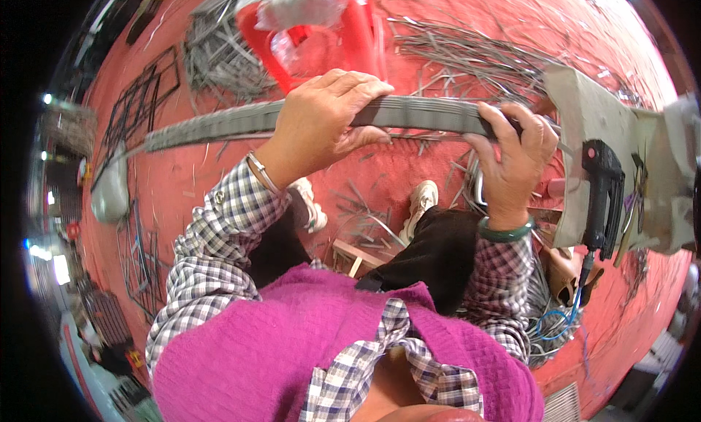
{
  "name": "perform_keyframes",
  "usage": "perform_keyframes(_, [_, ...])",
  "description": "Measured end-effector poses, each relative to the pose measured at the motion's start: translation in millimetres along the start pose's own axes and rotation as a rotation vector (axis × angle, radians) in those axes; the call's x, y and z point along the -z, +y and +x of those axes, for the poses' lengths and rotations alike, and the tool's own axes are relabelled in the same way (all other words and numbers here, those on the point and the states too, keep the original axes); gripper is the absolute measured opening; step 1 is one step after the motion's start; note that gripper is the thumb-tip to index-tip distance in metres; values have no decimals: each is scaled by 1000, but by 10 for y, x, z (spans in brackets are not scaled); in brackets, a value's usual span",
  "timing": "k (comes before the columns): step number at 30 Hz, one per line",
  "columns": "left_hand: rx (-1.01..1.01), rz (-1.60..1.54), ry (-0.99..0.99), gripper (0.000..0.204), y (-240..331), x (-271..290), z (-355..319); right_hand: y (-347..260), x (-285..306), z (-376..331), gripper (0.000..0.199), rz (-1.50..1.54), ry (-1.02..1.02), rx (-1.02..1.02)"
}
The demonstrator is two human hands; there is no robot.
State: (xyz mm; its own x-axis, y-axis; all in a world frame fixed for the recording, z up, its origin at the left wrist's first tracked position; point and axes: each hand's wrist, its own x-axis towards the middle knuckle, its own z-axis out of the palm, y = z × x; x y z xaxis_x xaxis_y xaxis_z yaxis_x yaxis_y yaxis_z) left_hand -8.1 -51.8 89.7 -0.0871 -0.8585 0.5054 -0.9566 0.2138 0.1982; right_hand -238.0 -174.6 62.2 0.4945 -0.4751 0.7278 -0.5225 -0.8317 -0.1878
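Observation:
A long, narrow grey bar (423, 114), covered in thin flat strips, lies crosswise in front of me. My left hand (321, 119) is closed over its middle, fingers across the far side and thumb along the near edge. Toward the right end, my right hand (515, 148) is curled round the same bar, its thumb on the near side. The bar's left end reaches past my left wrist and looks slightly blurred. To the right of my right hand, a black air-powered hand tool (602, 196) hangs against a pale cloth-covered stand (573, 115).
A red plastic stool (361, 39) with clear plastic on top stands ahead. Piles of grey strips (475, 53) lie on the red floor, with black metal frames (146, 86) at left. A blue hose (558, 316) trails below the tool. A small wooden piece (354, 255) lies between my feet.

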Motion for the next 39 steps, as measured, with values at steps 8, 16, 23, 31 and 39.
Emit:
perform_keyframes(8, [152, -58, 323, 40, 265, -26, -694, -124, 377, -218, 35, 36, -196, 35])
perform_keyframes(16, [162, 47, 345, 41, 471, -74, -785, -101, 515, -400, 29, -28, -314, -7])
perform_keyframes(23, [85, -119, 452, 27, 318, -179, -886, -450, 286, -548, 36, -51, -284, 68])
perform_keyframes(31, [105, -189, 281, 25, 533, 50, -893, -1088, 112, -395, 54, 42, -154, 200])
perform_keyframes(39, [755, -511, 667, 22, -131, 660, -2345, -1143, -90, -465, 62, -45, -265, 256])
